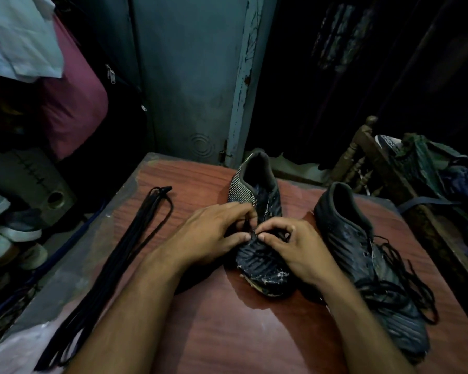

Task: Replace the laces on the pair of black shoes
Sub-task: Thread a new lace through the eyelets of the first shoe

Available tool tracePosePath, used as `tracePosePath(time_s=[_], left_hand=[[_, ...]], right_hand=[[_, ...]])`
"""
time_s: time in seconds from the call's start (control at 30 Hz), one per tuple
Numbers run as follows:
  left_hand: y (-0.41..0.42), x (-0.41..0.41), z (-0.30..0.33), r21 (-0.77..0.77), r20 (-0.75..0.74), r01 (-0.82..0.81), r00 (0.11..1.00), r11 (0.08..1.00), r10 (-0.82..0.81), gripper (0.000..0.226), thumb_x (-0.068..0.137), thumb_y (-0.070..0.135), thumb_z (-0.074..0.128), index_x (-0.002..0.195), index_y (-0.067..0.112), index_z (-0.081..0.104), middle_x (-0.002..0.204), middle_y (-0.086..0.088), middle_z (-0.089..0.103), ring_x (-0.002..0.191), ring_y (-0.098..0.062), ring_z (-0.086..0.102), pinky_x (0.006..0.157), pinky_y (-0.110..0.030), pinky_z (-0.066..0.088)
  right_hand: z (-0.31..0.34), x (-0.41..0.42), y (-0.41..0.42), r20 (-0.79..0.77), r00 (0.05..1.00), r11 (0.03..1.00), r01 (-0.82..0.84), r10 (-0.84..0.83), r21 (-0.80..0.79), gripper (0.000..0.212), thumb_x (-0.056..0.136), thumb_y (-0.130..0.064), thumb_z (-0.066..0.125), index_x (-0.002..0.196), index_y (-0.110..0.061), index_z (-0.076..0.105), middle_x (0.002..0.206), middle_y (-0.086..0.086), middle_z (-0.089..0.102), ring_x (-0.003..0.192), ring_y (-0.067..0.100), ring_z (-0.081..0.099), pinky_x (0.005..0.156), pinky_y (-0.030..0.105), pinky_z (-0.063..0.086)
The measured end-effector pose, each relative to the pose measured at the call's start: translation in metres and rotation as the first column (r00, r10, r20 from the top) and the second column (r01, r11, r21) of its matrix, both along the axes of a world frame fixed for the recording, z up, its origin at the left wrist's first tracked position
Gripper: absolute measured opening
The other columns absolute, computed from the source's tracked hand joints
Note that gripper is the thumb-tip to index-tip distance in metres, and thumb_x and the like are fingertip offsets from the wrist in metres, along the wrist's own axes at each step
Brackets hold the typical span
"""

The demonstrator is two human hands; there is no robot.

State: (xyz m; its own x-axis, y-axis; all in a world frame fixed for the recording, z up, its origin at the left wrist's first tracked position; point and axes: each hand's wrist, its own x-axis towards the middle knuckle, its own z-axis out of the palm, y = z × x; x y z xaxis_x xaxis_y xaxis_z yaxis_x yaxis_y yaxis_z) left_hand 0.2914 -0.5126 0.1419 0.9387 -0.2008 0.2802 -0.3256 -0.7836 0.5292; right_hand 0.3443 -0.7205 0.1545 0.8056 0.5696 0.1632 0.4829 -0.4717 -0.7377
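- Left hand (214,228) and right hand (295,247) meet over the vamp of the centre black shoe (257,255); fingertips of both curl inward and pinch at one spot on the eyelet row.
- Something thin and dark, probably a lace end, sits between the left thumb and the right forefinger; too dim to tell whether it is an old lace or a new one.
- Judgement: step in hand is working a lace at the lowest eyelets, on the toe side of the fingertips.
- To do it well: keep the shoe pinned under both palms, feed the tip straight through, and even both ends before crossing upward.
- Second black shoe (368,255) lies just right of the right hand, with a loose lace (397,287) tangled over it.
- Bundle of long black laces (125,252) lies stretched on the wooden table (227,333), well left of the left hand, untouched.
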Motion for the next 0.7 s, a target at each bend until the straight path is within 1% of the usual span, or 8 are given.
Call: tracePosePath(time_s=[0.1, 0.23, 0.27, 0.37, 0.47, 0.53, 0.63, 0.7], left_hand=[[0.002, -0.002, 0.002, 0.017, -0.04, 0.02, 0.999, 1.0, -0.019, 0.033, 0.086, 0.036, 0.075, 0.111, 0.039, 0.052, 0.103, 0.017, 0.058, 0.095, -0.002, 0.056, 0.082, -0.031, 0.046], [0.0, -0.002, 0.003, 0.017, -0.033, 0.002, 0.999, 1.0, -0.001, 0.035, 0.084, 0.038, 0.077, 0.108, 0.041, 0.052, 0.1, 0.018, 0.058, 0.092, -0.001, 0.056, 0.079, -0.03, 0.047], [-0.001, -0.002, 0.003, 0.017, -0.03, -0.002, 1.0, 1.0, 0.003, 0.034, 0.084, 0.038, 0.077, 0.108, 0.041, 0.053, 0.099, 0.018, 0.058, 0.091, 0.0, 0.055, 0.079, -0.029, 0.046], [-0.001, -0.002, 0.003, 0.019, -0.03, -0.011, 0.999, 1.0, 0.011, 0.034, 0.084, 0.038, 0.077, 0.108, 0.041, 0.053, 0.1, 0.019, 0.058, 0.09, 0.001, 0.054, 0.08, -0.03, 0.046], [0.0, -0.002, 0.003, 0.016, -0.04, -0.009, 0.999, 1.0, 0.01, 0.036, 0.084, 0.039, 0.077, 0.109, 0.042, 0.052, 0.1, 0.019, 0.058, 0.092, 0.0, 0.055, 0.083, -0.035, 0.049], [0.0, -0.003, 0.004, 0.009, -0.045, -0.004, 0.999, 1.0, 0.004, 0.037, 0.084, 0.04, 0.076, 0.111, 0.044, 0.051, 0.103, 0.02, 0.058, 0.094, 0.0, 0.056, 0.085, -0.037, 0.05], [0.003, -0.004, 0.005, -0.014, -0.071, -0.013, 0.997, 1.0, 0.012, 0.05, 0.086, 0.039, 0.076, 0.125, 0.048, 0.047, 0.105, 0.035, 0.054, 0.098, 0.007, 0.052, 0.089, -0.03, 0.048], [0.004, -0.004, 0.005, -0.011, -0.093, -0.016, 0.996, 1.0, 0.015, 0.061, 0.086, 0.039, 0.077, 0.132, 0.052, 0.039, 0.099, 0.042, 0.049, 0.095, 0.009, 0.049, 0.087, -0.027, 0.044]], right_hand=[[-0.002, -0.002, -0.001, -0.048, 0.999, 0.998, 0.02, -0.017, 0.06, 0.014, 0.09, -0.015, 0.076, 0.091, -0.029, 0.077, 0.09, -0.018, 0.075, 0.088, 0.003, 0.068, 0.083, 0.026, 0.051], [-0.003, -0.001, -0.005, -0.1, 0.995, 0.999, 0.024, -0.02, 0.048, 0.009, 0.088, -0.021, 0.079, 0.088, -0.03, 0.076, 0.088, -0.01, 0.075, 0.087, 0.015, 0.07, 0.082, 0.036, 0.054], [-0.001, 0.0, -0.006, -0.122, 0.993, 0.999, 0.016, -0.011, 0.041, 0.011, 0.087, -0.019, 0.08, 0.087, -0.029, 0.076, 0.086, -0.009, 0.076, 0.086, 0.014, 0.071, 0.081, 0.036, 0.055], [0.003, 0.002, -0.006, -0.157, 0.988, 1.0, 0.014, -0.015, -0.009, 0.016, 0.083, -0.01, 0.081, 0.08, -0.024, 0.075, 0.082, -0.008, 0.076, 0.081, 0.006, 0.071, 0.078, 0.027, 0.055], [0.003, 0.002, 0.001, -0.158, 0.986, 0.999, 0.048, -0.046, 0.003, 0.022, 0.082, -0.007, 0.081, 0.073, -0.022, 0.067, 0.083, 0.0, 0.076, 0.083, 0.015, 0.071, 0.084, 0.038, 0.055], [0.0, 0.004, 0.007, -0.17, 0.983, 0.997, 0.073, -0.07, 0.009, 0.027, 0.082, -0.005, 0.079, 0.072, -0.022, 0.061, 0.081, 0.003, 0.075, 0.079, 0.013, 0.067, 0.086, 0.042, 0.054], [-0.002, 0.004, 0.014, -0.241, 0.967, 0.995, 0.095, -0.084, 0.037, 0.03, 0.084, 0.0, 0.075, 0.075, -0.021, 0.055, 0.073, -0.002, 0.07, 0.072, 0.013, 0.061, 0.08, 0.046, 0.055], [-0.003, 0.005, 0.014, -0.278, 0.957, 0.993, 0.106, -0.086, 0.056, 0.031, 0.084, 0.003, 0.073, 0.077, -0.02, 0.054, 0.071, -0.007, 0.069, 0.071, 0.013, 0.06, 0.076, 0.04, 0.053]])
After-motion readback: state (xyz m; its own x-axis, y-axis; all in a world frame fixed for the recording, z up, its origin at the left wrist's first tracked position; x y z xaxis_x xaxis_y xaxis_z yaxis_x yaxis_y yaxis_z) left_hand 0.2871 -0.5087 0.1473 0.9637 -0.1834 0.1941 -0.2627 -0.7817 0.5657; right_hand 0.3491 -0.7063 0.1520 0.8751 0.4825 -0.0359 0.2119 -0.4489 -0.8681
